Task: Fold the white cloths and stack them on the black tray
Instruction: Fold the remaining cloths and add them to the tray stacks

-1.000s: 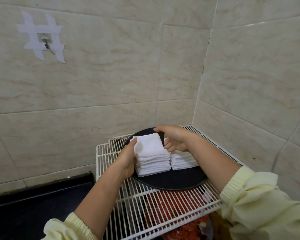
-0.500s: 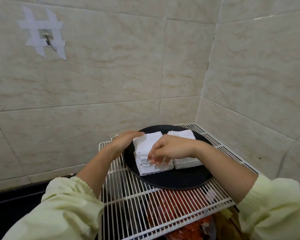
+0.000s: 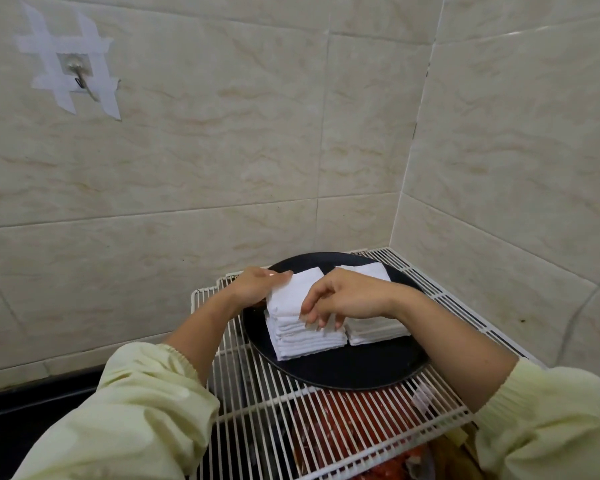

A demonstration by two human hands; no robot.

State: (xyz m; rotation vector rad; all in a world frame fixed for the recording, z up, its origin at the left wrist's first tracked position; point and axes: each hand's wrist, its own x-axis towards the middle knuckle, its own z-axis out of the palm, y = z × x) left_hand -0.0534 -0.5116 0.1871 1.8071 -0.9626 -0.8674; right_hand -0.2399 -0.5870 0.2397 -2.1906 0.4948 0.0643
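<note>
Two stacks of folded white cloths, the left stack (image 3: pixel 305 337) and the right stack (image 3: pixel 374 332), sit side by side on the black tray (image 3: pixel 343 372), lower middle of the frame. The left hand (image 3: pixel 257 285) has straight fingers laid against the left stack's upper left edge, nothing clenched. The right hand (image 3: pixel 350 296) arches over that same stack, fingers bent down, tips pressing on the front folds, not wrapping anything. The tray's on a white wire rack (image 3: pixel 257 410) in the tiled corner, something red (image 3: pixel 343 427) underneath. A taped hook (image 3: pixel 78 71) is on the wall, upper left.
</note>
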